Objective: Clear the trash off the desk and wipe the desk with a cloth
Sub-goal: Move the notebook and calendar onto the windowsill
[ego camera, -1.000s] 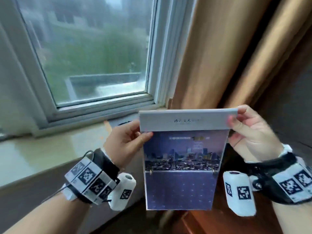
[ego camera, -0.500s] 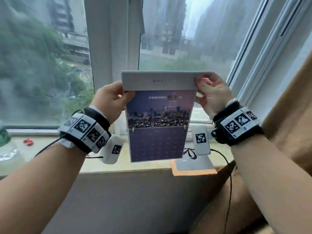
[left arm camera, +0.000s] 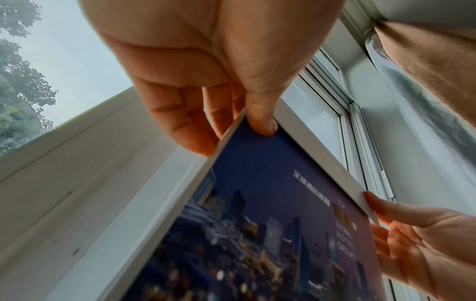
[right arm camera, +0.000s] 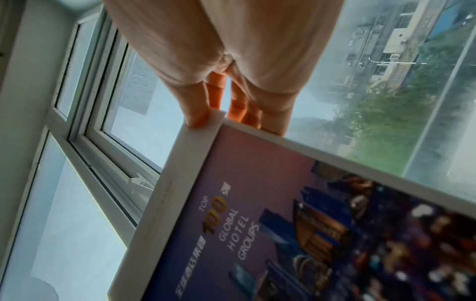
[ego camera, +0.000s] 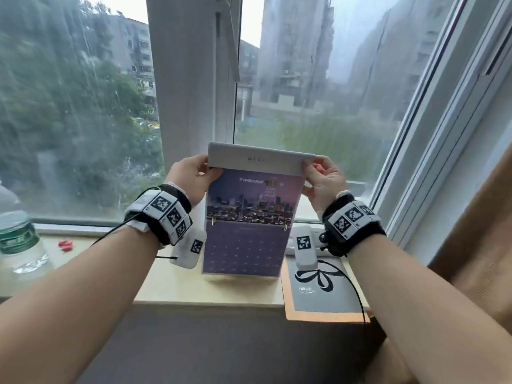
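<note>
A purple desk calendar (ego camera: 250,214) with a city skyline and a white top band stands upright with its lower edge at the windowsill (ego camera: 166,286). My left hand (ego camera: 191,178) pinches its upper left corner, thumb on the front and fingers behind, as the left wrist view shows on the calendar (left arm camera: 270,224). My right hand (ego camera: 322,180) pinches the upper right corner of the white band; the right wrist view shows the thumb (right arm camera: 197,117) on the band of the calendar (right arm camera: 257,224). No cloth or trash is visible in my hands.
A clear water bottle (ego camera: 19,242) with a green label stands at the sill's left end, with small red bits (ego camera: 66,244) beside it. A grey card with a black bow and orange border (ego camera: 321,292) lies right of the calendar. A brown curtain (ego camera: 476,259) hangs at the right.
My view has swung from the curtain corner round to the window. Both hands carried the calendar leftward and then lowered it until its bottom edge reached the sill.
</note>
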Tool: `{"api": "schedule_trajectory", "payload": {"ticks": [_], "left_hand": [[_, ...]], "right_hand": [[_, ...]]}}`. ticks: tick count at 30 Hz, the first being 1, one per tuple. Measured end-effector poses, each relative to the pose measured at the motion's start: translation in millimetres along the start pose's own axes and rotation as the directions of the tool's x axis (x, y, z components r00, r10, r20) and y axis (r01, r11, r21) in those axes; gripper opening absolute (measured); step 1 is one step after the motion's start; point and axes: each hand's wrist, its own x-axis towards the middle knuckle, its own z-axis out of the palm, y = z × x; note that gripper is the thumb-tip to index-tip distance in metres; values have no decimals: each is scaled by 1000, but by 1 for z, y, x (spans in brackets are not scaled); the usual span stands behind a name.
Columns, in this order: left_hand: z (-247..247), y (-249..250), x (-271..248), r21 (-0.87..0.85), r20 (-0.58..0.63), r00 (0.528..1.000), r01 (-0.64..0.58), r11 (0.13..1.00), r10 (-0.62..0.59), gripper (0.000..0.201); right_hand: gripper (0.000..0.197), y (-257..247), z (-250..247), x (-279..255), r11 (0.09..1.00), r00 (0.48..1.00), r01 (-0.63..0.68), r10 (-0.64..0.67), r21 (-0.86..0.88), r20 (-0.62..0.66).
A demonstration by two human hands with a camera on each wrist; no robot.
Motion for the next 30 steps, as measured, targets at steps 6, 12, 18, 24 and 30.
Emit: {"api": "schedule_trajectory", "payload": {"ticks": [6,12,18,24,30], "left_hand": [[-6,-11,-3,59,-9,997,76,995,-75,18],[1,-6,-15,191,22,988,143,971,-150,36],[7,-3,-17,257,82,964,226,940,-254,56],[10,13,-30,201,-209,968,184,962,-141,58],[39,55,-60,21,11,995,-97,995,96,17]], "right_hand": [[9,8,13,0,997,999,8,-4,-73,50],[7,10,14,3,954,999,27,-18,-299,33],[8,19,11,5,900,999,-36,44,-435,7],[34,23,7,-3,857,999,-35,22,-514,-32],[43,13,-3,-31,809,987,-20,-77,-588,-139]]}}
